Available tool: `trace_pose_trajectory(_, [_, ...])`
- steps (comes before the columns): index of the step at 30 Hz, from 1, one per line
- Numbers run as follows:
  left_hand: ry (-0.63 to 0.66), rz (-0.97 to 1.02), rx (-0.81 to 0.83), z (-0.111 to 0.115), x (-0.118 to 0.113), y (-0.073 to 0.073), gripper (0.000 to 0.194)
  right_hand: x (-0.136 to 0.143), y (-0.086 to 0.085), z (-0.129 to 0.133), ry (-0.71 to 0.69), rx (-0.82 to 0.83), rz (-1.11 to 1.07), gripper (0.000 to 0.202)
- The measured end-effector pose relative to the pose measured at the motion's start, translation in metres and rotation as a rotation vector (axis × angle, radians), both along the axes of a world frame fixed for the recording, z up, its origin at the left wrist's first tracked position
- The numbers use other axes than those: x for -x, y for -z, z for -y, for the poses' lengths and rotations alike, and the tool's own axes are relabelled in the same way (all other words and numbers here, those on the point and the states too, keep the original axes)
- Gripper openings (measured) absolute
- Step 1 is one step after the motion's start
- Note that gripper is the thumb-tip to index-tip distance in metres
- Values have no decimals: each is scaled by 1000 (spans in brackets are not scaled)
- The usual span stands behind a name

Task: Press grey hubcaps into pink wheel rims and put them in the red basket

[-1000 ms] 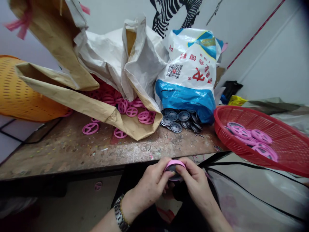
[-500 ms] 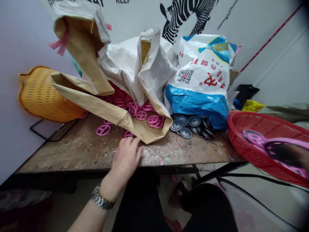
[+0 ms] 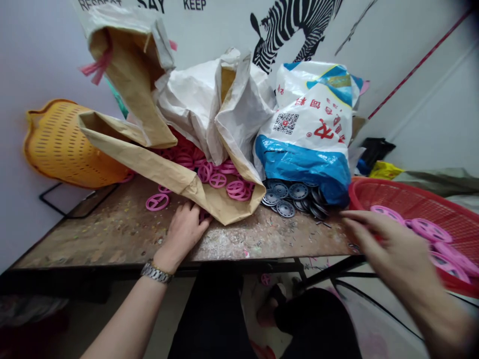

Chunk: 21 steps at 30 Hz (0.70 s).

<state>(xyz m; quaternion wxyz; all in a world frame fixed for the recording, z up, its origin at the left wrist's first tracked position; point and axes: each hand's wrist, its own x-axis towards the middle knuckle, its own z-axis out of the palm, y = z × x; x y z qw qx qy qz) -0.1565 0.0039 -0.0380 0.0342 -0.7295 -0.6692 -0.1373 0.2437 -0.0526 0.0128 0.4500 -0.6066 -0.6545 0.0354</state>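
Observation:
My left hand [image 3: 184, 230], with a metal watch on its wrist, rests on the worn table by the lower edge of an open paper sack [image 3: 228, 212]. Its fingers are closed around a pink ring, mostly hidden under them. Pink spoked rings [image 3: 217, 180] spill from the sack, and one pink ring [image 3: 157, 202] lies left of the hand. My right hand [image 3: 392, 244] hangs in front of the red basket [image 3: 359, 192], thumb and fingers apart, holding nothing. Dark grey discs [image 3: 285, 209] are piled nearest its left side, at the mouth of a blue and white bag [image 3: 305, 159].
A yellow perforated basket [image 3: 71, 144] lies tipped at the left, with a black wire frame [image 3: 56, 212] below it. Pink rings with dark discs [image 3: 432, 231] lie in the red basket. Black tubing runs below the table's right edge.
My right hand has come left from the red basket without the pink ring it held, which is out of the hand. My left hand has shifted slightly left and its fingers have curled in.

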Motion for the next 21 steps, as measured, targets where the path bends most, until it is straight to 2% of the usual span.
trace_pose_trajectory(2, [18,30,7,10,-1,0,38,29,15,-21,-139,18,155,24])
trace_pose_trajectory(4, [62,73,20,23,-4,-1,37,56,26,-43,-193,37,256,25])
trace_pose_trajectory(6, [129,153,24,36,-10,-2,36,78,31,-65,-157,76,360,27])
trace_pose_trajectory(10, [264,339,-7,59,-26,-3,40,103,29,-104,24,264,525,38])
trace_pose_trajectory(12, [312,403,-34,67,-34,-4,44,110,30,-118,68,327,520,38])
trace_pose_trajectory(15, [382,477,-59,72,-43,-4,49,115,37,-128,75,330,458,34])
trace_pose_trajectory(21, [425,586,-29,70,-54,2,57,103,46,-121,74,294,190,21])
